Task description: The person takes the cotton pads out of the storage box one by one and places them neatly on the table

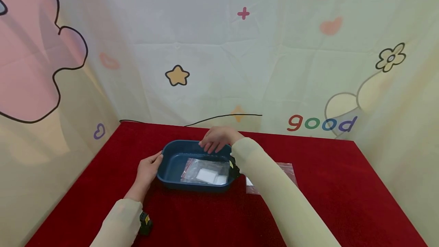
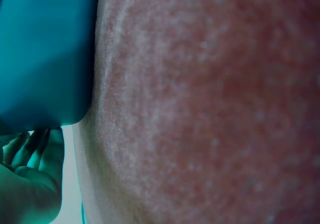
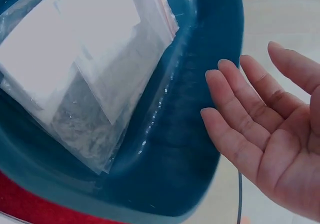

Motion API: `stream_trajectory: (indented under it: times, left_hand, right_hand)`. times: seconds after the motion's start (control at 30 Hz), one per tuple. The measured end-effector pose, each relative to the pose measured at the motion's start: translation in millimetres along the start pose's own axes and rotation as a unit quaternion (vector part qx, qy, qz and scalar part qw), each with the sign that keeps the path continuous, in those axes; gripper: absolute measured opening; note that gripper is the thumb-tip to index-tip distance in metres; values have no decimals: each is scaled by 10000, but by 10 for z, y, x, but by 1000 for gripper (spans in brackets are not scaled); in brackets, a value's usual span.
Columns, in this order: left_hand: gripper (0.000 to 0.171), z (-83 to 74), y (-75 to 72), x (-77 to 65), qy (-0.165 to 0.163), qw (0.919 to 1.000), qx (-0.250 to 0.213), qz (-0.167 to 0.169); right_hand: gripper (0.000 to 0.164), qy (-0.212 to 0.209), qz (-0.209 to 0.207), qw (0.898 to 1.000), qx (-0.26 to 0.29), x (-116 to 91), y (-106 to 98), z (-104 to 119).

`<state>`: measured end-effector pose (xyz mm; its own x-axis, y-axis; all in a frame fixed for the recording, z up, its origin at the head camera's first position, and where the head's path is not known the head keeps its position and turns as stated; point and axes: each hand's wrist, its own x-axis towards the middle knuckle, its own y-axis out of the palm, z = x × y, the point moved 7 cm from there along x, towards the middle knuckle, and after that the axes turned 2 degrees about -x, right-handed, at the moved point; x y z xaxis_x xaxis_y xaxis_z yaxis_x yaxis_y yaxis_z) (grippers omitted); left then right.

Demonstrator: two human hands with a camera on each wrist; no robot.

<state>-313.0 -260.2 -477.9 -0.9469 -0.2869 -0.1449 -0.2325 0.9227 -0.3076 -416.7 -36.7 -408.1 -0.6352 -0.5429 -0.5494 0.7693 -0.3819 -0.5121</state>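
A blue plastic basin (image 1: 178, 187) stands on the red cloth, its long side facing me. In it lies a clear zip bag (image 1: 193, 169) with flat white pieces inside; the right wrist view shows the bag (image 3: 82, 134) close up. At the basin's left end, my left hand (image 1: 148, 169) grips the rim, and its fingers reach the basin wall (image 2: 47, 58) in the left wrist view. Over the far right part of the basin hovers my right hand (image 1: 221, 137), holding nothing. Its fingers are relaxed and spread in the right wrist view.
Right of the basin, another clear zip bag (image 1: 288, 170) lies on the red cloth (image 1: 329, 186), partly hidden under my right forearm. A pale patterned curtain (image 1: 212, 68) hangs behind and beside the table.
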Motion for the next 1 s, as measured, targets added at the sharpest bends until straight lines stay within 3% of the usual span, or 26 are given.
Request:
stream_trajectory:
  times: [0.2, 0.6, 1.0]
  left_hand:
    - [45, -4, -10, -4, 7, 10000, -47, 15]
    - [45, 18, -18, 9, 16, 10000, -89, 24]
    - [44, 6, -7, 1, 109, 9999, -84, -23]
  right_hand:
    - [42, 231, -4, 9997, 113, 59, 81, -71]
    - [32, 786, 76, 9966, -229, 185, 248, -160]
    - [25, 1052, -22, 9939, -339, 221, 303, -159]
